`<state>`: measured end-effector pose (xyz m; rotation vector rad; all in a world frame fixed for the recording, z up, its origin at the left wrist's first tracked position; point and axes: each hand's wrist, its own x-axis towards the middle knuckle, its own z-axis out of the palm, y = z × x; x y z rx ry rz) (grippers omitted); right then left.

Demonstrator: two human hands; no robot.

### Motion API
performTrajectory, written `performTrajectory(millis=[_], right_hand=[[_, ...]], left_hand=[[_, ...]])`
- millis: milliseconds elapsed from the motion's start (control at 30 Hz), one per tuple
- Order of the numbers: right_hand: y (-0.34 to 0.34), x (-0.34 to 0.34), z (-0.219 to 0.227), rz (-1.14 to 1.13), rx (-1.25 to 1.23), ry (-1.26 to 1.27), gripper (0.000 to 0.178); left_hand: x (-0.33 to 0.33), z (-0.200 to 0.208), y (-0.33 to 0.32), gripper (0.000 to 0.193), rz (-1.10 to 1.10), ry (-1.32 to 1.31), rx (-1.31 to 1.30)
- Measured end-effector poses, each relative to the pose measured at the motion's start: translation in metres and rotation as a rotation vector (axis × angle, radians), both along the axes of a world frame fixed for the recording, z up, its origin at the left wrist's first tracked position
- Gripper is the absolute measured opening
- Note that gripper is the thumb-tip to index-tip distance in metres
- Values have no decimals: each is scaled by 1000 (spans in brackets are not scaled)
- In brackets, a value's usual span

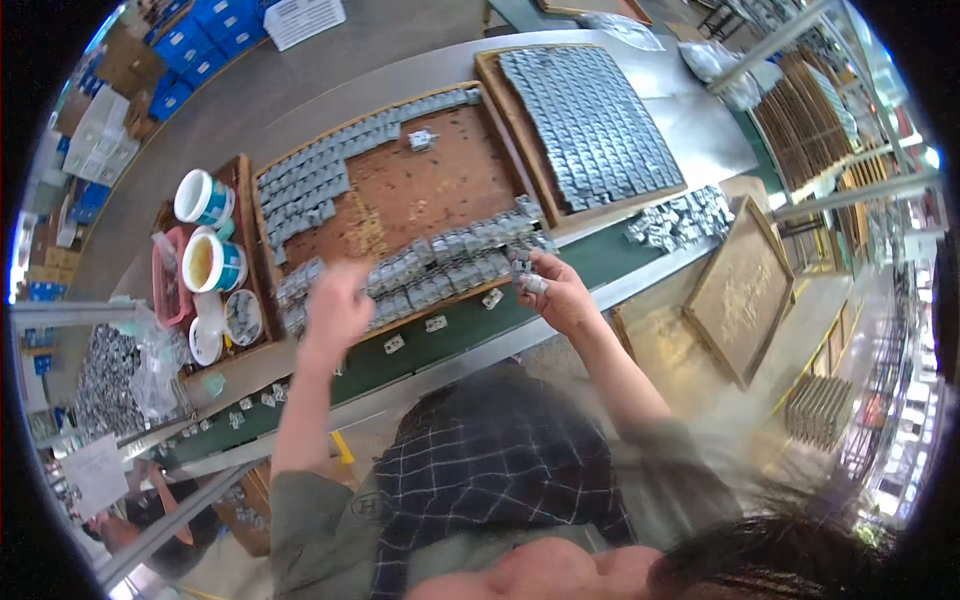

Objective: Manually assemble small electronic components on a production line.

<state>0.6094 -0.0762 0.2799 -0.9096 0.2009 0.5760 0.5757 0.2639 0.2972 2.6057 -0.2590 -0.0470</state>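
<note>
Beneath and between the left hand (338, 308) and right hand (566, 300): a long green belt-like surface (600, 260) with a few loose pieces on it. Just ahead of both, a shallow brown wooden tray (405, 195), partly filled. Beyond the right hand, a second wood-rimmed tray (518, 120), closely covered with grey pieces; looks complete.

Progress, as I judge it: grey overlapping rows (300, 200) line the nearer tray's far and left sides; bulkier, stacked silvery rows (440, 262) line its near side. The middle is bare, so a good share is left. Right of the right hand, a loose heap of silvery pieces (682, 220). One lone silvery piece (422, 139) sits far ahead, on bare board.

Right hand: fingertips pinch a small grey-and-white piece (534, 285) at the tray's near right corner. Left hand: over the stacked rows' left end, fingers curled (motion-blurred; can't tell whether it grips anything).
</note>
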Motion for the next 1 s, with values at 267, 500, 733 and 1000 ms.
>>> performTrajectory(millis=[267,500,733,1000], right_hand=[[-39,-22,-2,39,-160,-71,26],[-56,-44,12,75,-37,73,27],[-72,-42,-32,235,-199,-78,32],[-44,-29,1,292,-179,-298,39]], left_hand=[[-33,-83,-187,67,-140,316,-31],[-17,-110,-192,40,-120,182,-58],[-36,-23,-211,35,371,390,-1236],[-36,1,-195,23,310,523,-1233]])
